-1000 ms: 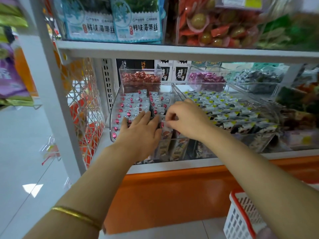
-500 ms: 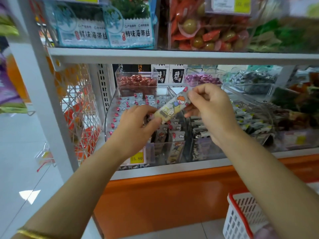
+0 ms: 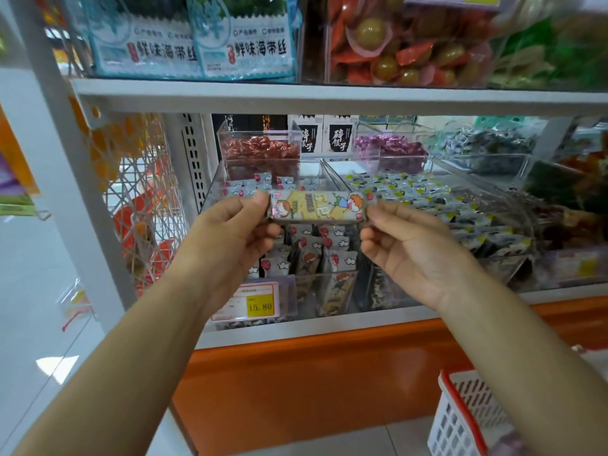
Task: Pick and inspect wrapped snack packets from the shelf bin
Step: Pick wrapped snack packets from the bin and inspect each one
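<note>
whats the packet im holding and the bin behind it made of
Snack packet: glossy printed plastic film, most likely, judging by its sheen. Shelf bin: clear rigid plastic, probably acrylic; the packets inside show through its walls.

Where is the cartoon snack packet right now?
Mid head view: the snack packet is held level between left hand and right hand, in front of the clear bin.

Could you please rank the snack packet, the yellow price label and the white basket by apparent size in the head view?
Largest: white basket, though partly cropped.
Then snack packet, nearest the camera.
Smallest: yellow price label.
</note>
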Available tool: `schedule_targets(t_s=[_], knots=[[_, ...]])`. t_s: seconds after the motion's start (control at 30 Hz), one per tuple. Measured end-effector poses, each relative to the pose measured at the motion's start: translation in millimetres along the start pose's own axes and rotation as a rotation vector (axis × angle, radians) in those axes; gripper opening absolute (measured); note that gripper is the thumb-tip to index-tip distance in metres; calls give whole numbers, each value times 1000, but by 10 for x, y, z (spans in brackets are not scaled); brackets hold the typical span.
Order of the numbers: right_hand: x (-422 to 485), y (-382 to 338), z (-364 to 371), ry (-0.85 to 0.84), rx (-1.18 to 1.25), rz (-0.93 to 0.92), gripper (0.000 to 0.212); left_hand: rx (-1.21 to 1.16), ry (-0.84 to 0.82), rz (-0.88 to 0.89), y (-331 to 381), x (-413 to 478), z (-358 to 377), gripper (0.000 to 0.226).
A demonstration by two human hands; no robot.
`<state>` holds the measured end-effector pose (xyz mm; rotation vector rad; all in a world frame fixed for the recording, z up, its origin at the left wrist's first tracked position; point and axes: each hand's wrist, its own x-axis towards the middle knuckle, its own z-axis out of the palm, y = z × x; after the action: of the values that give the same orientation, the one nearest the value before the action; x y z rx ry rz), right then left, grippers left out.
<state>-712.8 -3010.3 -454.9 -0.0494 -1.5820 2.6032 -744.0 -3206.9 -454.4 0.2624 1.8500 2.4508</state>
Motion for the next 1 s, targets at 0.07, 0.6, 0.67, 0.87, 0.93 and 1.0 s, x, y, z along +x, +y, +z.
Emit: schedule_targets(t_s=[0.07,0.6,0.67,0.87,0.93,1.0], knots=[[21,22,0,-16,64,11,11,-8,56,-2,-10,5,12,28],[169,178,114,22,198,-60,21,49,61,9,-53,59,-99,13],[176,179,118,34,174,-73,23,4,34,8,-44,68,-107,11],[163,164,106,83,31,-161,15,200,-22,128,-85,45,-101,12],[154,155,83,84,-81,-209,13,164,-41,119,-82,42,-100,11],[151,157,61,84,-170,-231,9,114,-42,84,-72,50,-97,12]])
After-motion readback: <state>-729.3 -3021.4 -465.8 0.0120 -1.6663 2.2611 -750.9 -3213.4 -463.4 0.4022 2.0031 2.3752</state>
